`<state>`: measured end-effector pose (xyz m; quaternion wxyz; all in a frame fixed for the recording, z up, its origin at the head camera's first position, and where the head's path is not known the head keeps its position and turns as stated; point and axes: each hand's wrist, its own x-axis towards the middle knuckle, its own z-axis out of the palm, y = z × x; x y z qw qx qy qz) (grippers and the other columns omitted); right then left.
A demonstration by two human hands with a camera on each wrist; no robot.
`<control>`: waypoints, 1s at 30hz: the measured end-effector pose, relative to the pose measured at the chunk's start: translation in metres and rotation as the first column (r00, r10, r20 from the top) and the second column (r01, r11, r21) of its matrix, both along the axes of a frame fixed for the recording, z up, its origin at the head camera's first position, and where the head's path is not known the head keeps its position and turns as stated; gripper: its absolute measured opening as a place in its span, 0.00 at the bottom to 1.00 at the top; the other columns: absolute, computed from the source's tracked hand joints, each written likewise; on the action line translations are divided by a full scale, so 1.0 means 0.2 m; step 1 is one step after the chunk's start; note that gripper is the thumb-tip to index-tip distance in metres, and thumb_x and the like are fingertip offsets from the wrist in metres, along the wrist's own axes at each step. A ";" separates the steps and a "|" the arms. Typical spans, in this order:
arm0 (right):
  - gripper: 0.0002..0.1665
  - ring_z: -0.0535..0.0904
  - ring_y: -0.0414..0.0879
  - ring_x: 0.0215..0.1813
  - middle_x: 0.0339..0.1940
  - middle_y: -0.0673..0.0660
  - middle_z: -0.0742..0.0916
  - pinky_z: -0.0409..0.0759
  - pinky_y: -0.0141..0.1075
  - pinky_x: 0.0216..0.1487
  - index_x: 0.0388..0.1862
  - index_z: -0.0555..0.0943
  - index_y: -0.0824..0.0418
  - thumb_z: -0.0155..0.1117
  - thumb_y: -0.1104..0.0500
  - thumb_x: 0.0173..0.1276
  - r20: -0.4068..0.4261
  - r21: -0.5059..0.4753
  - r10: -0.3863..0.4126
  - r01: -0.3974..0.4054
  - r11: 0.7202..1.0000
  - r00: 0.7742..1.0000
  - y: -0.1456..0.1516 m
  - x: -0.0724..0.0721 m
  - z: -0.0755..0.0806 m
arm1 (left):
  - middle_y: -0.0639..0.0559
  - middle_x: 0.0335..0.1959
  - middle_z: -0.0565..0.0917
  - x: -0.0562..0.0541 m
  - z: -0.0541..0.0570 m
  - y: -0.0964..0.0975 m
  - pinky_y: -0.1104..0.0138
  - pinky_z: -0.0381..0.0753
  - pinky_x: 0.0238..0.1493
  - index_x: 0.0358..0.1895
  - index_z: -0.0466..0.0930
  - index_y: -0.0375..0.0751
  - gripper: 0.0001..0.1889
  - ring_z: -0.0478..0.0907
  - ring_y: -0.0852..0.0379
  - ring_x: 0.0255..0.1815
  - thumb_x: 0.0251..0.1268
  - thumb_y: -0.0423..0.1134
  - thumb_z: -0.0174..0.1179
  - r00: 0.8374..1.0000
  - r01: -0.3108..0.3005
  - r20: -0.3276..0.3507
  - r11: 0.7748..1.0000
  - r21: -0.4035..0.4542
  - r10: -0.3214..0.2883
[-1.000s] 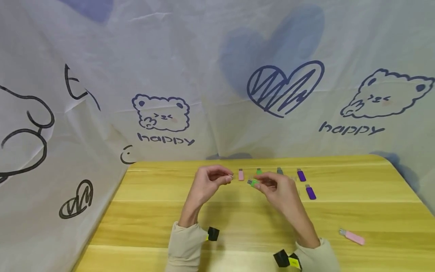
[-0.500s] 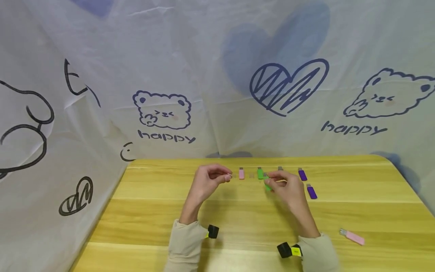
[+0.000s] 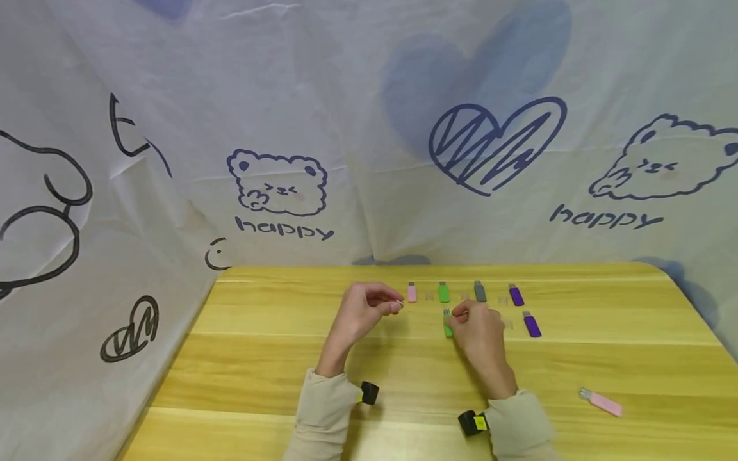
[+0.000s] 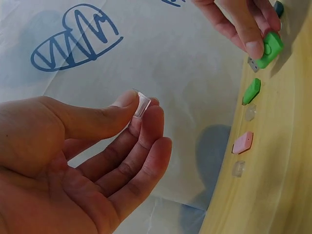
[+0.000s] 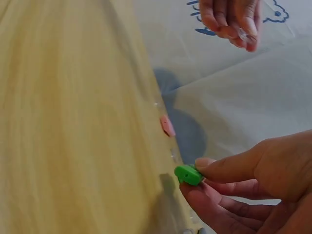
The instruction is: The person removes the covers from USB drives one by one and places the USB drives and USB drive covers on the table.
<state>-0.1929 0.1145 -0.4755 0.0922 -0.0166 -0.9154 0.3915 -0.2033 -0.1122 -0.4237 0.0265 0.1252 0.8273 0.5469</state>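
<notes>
My left hand (image 3: 369,312) pinches a small clear plastic cap (image 4: 142,105) between thumb and forefinger, held above the table's back part. Thumb and fingers of my right hand (image 3: 480,330) hold a green USB stick (image 3: 447,324), its metal plug pointing to the back. In the head view it appears just in front of another green USB stick (image 3: 443,292). That one belongs to a back row with a pink USB stick (image 3: 412,292), a grey one and a purple USB stick (image 3: 516,295). Clear caps (image 3: 429,296) lie between them.
A second purple USB stick (image 3: 532,324) lies in front of the row's right end, with a clear cap (image 3: 508,324) on its left. Another pink USB stick (image 3: 602,403) lies at the table's right front. A printed cloth (image 3: 369,192) hangs behind the wooden table (image 3: 242,358).
My right hand has moved right with the green USB stick and turned it, so the plug now points back instead of left. My left hand keeps the clear cap and has shifted slightly.
</notes>
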 end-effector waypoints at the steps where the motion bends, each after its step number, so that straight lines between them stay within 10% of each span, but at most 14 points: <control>1: 0.07 0.87 0.54 0.32 0.27 0.57 0.89 0.83 0.54 0.44 0.33 0.87 0.68 0.76 0.64 0.62 -0.007 0.011 -0.003 0.003 1.000 1.000 0.00 0.00 0.00 | 0.48 0.34 0.90 0.00 0.00 0.01 0.64 0.84 0.39 0.40 0.90 0.35 0.03 0.88 0.43 0.38 0.66 0.28 0.68 1.000 0.003 0.003 1.000 -0.005 -0.003; 8: 0.07 0.84 0.50 0.27 0.24 0.56 0.87 0.83 0.49 0.32 0.28 0.86 0.66 0.76 0.65 0.63 -0.015 0.083 -0.028 0.029 0.996 1.000 0.02 0.01 -0.02 | 0.47 0.32 0.90 0.00 -0.02 0.05 0.66 0.83 0.36 0.39 0.90 0.33 0.03 0.87 0.38 0.38 0.65 0.28 0.69 0.999 0.040 0.011 0.999 0.000 -0.040; 18: 0.10 0.79 0.49 0.24 0.23 0.56 0.85 0.80 0.47 0.26 0.28 0.83 0.65 0.76 0.63 0.65 -0.040 0.140 -0.050 0.055 0.989 0.998 0.07 0.03 0.00 | 0.45 0.37 0.90 -0.01 -0.07 0.15 0.60 0.87 0.41 0.39 0.89 0.31 0.04 0.87 0.55 0.35 0.66 0.24 0.66 0.995 0.090 0.048 0.995 -0.036 -0.089; 30: 0.19 0.87 0.60 0.37 0.36 0.65 0.89 0.81 0.50 0.37 0.50 0.84 0.70 0.71 0.54 0.72 -0.062 -0.004 -0.139 0.139 0.990 0.988 0.29 0.09 0.25 | 0.50 0.35 0.90 -0.07 -0.18 0.28 0.68 0.82 0.37 0.36 0.92 0.38 0.06 0.83 0.56 0.34 0.67 0.27 0.67 0.993 0.120 0.046 0.959 -0.256 -0.112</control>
